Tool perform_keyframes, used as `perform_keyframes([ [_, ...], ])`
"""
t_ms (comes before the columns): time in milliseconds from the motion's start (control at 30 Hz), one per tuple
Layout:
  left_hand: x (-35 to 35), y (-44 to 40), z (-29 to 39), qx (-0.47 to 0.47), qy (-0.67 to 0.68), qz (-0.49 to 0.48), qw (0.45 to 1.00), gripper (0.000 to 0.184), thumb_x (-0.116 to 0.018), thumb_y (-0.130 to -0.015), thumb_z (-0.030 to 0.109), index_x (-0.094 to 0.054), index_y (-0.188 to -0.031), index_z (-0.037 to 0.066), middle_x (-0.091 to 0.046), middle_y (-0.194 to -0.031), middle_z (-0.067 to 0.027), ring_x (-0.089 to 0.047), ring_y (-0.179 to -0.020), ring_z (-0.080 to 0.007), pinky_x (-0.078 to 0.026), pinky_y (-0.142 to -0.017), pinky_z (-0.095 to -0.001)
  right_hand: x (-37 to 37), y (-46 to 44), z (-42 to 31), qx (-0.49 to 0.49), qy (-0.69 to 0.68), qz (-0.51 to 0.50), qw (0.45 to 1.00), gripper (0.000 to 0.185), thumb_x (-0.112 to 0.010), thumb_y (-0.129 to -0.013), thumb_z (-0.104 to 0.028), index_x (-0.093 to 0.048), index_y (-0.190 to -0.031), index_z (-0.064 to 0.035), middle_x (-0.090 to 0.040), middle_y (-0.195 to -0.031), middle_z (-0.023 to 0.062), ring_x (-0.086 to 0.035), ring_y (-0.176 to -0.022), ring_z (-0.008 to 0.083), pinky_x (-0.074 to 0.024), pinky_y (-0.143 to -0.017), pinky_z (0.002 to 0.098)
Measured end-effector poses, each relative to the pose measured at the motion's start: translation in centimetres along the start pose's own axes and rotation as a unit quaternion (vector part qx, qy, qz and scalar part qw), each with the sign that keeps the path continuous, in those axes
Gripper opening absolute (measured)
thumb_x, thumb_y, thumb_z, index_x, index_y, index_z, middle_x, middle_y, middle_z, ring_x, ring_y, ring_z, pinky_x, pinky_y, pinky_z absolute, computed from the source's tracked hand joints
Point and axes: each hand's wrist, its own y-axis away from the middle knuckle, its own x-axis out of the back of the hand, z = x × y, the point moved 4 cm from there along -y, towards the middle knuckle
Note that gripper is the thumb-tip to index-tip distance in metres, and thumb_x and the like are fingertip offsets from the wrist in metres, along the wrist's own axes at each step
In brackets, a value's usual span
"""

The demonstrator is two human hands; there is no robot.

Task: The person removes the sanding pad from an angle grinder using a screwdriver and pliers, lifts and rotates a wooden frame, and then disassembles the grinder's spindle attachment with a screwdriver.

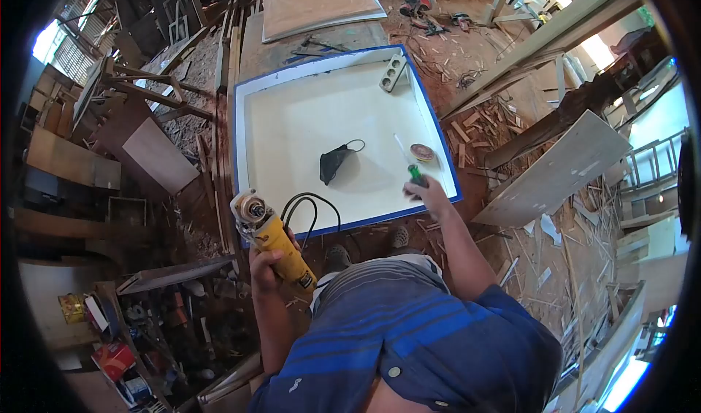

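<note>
My left hand (267, 265) is wrapped round the yellow body of an angle grinder (285, 252), whose bare metal head points up and away from me. A black cable loops beside it over the white tray-like panel (285, 128) with blue edges. My right hand (428, 192) grips the green handle of a screwdriver (415, 173), its shaft pointing away over the panel. Just beyond that hand lies a small round disc or tin (421, 151). A black face mask (334, 164) rests near the panel's middle. In the far right corner is a power strip (392, 73).
Boards (318, 8) and hand tools (321, 46) lie beyond the panel. A red power tool (419, 1) sits on the floor at the back. Wood scraps cover the right floor, near a leaning board (558, 168). Cluttered shelves (157, 333) stand at lower left.
</note>
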Motion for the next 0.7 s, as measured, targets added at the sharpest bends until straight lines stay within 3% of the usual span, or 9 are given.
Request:
perform_keyframes([
  [67,-0.4,-0.1,-0.2,0.004,-0.019,0.000,1.000,0.068,-0.069,-0.067,0.025,-0.055,-0.129,-0.001,-0.065,-0.106,-0.0176,-0.070,-0.087,-0.0285,-0.061,-0.077,-0.0406,1.9,-4.2,0.1,0.104,0.216,0.132,0.962,0.047,-0.088,-0.084,-0.027,-0.065,-0.119,-0.0062,-0.073,-0.103,0.0110,-0.070,-0.098,0.0280,-0.0556,-0.089,0.0420],
  [133,-0.8,-0.2,-0.7,0.012,-0.040,0.011,0.999,0.067,-0.069,-0.067,0.024,-0.056,-0.128,-0.002,-0.065,-0.107,-0.0178,-0.071,-0.087,-0.0286,-0.061,-0.077,-0.0409,2.9,-8.1,0.7,0.254,0.403,0.272,0.836,0.055,-0.091,-0.078,-0.026,-0.065,-0.124,-0.0087,-0.073,-0.113,0.0147,-0.069,-0.109,0.0346,-0.0545,-0.095,0.0472],
  [233,-1.3,-0.4,-1.1,0.011,-0.068,0.016,0.997,0.066,-0.068,-0.068,0.024,-0.057,-0.126,-0.004,-0.066,-0.108,-0.0178,-0.071,-0.087,-0.0285,-0.061,-0.078,-0.0412,4.3,-13.5,3.7,0.219,0.454,0.225,0.834,0.050,-0.086,-0.080,-0.021,-0.065,-0.124,-0.0138,-0.071,-0.123,0.0209,-0.064,-0.121,0.0395,-0.0518,-0.102,0.0491],
  [367,-4.0,-0.2,-0.4,0.007,-0.052,0.041,0.998,0.063,-0.071,-0.066,0.019,-0.059,-0.124,-0.004,-0.068,-0.104,-0.0157,-0.071,-0.088,-0.0263,-0.059,-0.080,-0.0387,4.2,-15.0,1.8,0.055,0.325,0.208,0.921,0.042,-0.080,-0.085,-0.013,-0.060,-0.121,-0.0137,-0.069,-0.122,0.0255,-0.069,-0.104,0.0451,-0.0563,-0.091,0.0510],
  [400,-3.8,0.0,-0.7,0.005,-0.053,0.049,0.997,0.066,-0.070,-0.066,0.021,-0.058,-0.126,-0.004,-0.068,-0.105,-0.0172,-0.071,-0.088,-0.0279,-0.060,-0.080,-0.0397,3.9,-14.7,0.7,0.127,0.272,0.254,0.920,0.039,-0.080,-0.088,-0.010,-0.059,-0.120,-0.0103,-0.072,-0.112,0.0195,-0.074,-0.089,0.0405,-0.0626,-0.075,0.0494],
  [467,-4.1,0.5,-0.9,0.014,-0.044,0.078,0.996,0.069,-0.069,-0.066,0.021,-0.056,-0.129,-0.004,-0.067,-0.106,-0.0185,-0.071,-0.088,-0.0299,-0.061,-0.080,-0.0406,3.0,-13.2,-3.4,0.123,-0.039,0.190,0.973,0.034,-0.078,-0.091,-0.009,-0.059,-0.120,-0.0079,-0.074,-0.107,0.0154,-0.076,-0.088,0.0328,-0.0641,-0.066,0.0432],
  [500,-4.4,0.5,-0.8,0.007,-0.039,0.080,0.996,0.069,-0.069,-0.066,0.022,-0.056,-0.129,-0.004,-0.067,-0.105,-0.0183,-0.071,-0.088,-0.0300,-0.061,-0.080,-0.0406,2.5,-11.5,-6.2,0.116,-0.197,0.152,0.961,0.032,-0.077,-0.093,-0.008,-0.059,-0.119,-0.0067,-0.074,-0.104,0.0133,-0.077,-0.088,0.0289,-0.0649,-0.061,0.0401],
  [600,-4.9,-0.1,0.0,-0.020,-0.033,0.068,0.997,0.071,-0.069,-0.065,0.023,-0.056,-0.129,-0.003,-0.066,-0.104,-0.0181,-0.070,-0.088,-0.0301,-0.060,-0.079,-0.0405,2.1,-4.6,-16.0,0.181,-0.370,0.065,0.909,0.034,-0.077,-0.093,-0.005,-0.058,-0.121,-0.0046,-0.071,-0.103,0.0082,-0.076,-0.088,0.0213,-0.0675,-0.055,0.0354],
  [700,-5.2,-0.9,1.2,-0.041,-0.033,0.039,0.998,0.072,-0.070,-0.063,0.024,-0.056,-0.129,-0.003,-0.066,-0.103,-0.0184,-0.070,-0.088,-0.0302,-0.060,-0.079,-0.0404,2.3,1.5,-22.6,0.236,-0.420,-0.013,0.876,0.034,-0.076,-0.094,-0.004,-0.058,-0.123,-0.0053,-0.070,-0.105,0.0111,-0.077,-0.085,0.0215,-0.0683,-0.056,0.0371],
])
